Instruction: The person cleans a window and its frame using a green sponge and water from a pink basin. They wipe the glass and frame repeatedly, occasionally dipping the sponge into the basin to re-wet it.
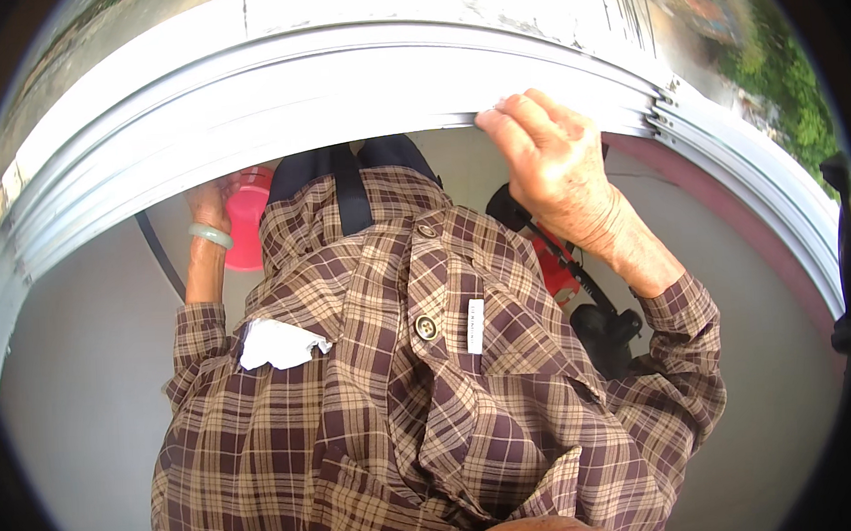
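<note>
My right hand (553,164) is at the inner edge of a white window frame (304,100), its fingers bent and bunched together. Glare hides the fingertips, so anything small between them cannot be made out. Lower down on the left, my left hand (209,204), with a pale green bangle (211,235) at the wrist, has hold of a pinkish-red plastic container (245,234) by its side. The frame's edge covers part of that hand and the container's far end.
Sliding tracks (657,113) meet at the right corner of the frame. Beyond it, green foliage (780,72) shows outdoors. Beside my right arm, a black-and-red object with a dark rod (575,273) stands low down. Crumpled white paper (279,343) pokes from my plaid shirt (371,325).
</note>
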A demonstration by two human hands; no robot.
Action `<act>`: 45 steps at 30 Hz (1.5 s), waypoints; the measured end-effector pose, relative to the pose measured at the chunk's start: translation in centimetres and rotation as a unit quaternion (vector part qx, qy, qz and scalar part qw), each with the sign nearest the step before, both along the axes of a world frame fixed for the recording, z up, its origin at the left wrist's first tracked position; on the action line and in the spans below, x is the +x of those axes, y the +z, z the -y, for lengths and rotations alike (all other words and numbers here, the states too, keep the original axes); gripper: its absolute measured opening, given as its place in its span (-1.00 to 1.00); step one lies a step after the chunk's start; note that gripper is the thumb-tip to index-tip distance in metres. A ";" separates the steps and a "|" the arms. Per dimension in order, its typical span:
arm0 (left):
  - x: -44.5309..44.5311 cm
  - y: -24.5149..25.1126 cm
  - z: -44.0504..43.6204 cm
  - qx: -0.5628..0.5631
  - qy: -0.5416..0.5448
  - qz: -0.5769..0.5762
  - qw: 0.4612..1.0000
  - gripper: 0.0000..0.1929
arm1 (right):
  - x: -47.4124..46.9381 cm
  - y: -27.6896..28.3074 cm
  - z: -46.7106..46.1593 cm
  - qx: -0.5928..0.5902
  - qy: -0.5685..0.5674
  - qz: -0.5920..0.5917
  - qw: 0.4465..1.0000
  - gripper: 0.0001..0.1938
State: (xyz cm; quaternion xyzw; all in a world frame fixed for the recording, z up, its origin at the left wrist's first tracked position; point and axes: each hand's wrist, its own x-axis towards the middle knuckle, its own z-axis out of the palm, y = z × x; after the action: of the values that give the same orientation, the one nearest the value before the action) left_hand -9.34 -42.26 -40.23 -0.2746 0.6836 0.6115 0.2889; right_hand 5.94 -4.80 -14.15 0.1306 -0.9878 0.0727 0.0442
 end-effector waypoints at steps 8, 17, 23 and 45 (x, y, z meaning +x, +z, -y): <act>2.4 -1.0 -0.2 0.047 0.050 0.000 0.998 -0.82 | -4.9 -2.1 5.9 -0.068 0.058 -0.025 0.996 -0.80; 1.4 -0.5 -3.7 0.147 0.055 -0.049 0.986 -0.82 | -25.8 -0.5 4.8 -0.260 -0.117 -0.403 0.870 -0.94; 1.5 1.1 -4.6 0.071 0.162 -0.120 0.977 -0.82 | -9.4 5.5 -9.3 -0.076 -0.074 -0.027 0.994 -0.92; -5.2 17.5 -9.0 -0.071 -0.111 -0.744 0.655 -0.64 | 6.0 4.5 -12.2 0.256 -0.122 0.093 0.954 -0.77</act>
State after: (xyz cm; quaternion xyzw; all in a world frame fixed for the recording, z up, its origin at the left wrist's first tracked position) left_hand -14.52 -33.26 -22.76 0.3311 0.7363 0.5242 -0.2711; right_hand 11.95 7.37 -9.68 0.0085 -0.9813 -0.1770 -0.0746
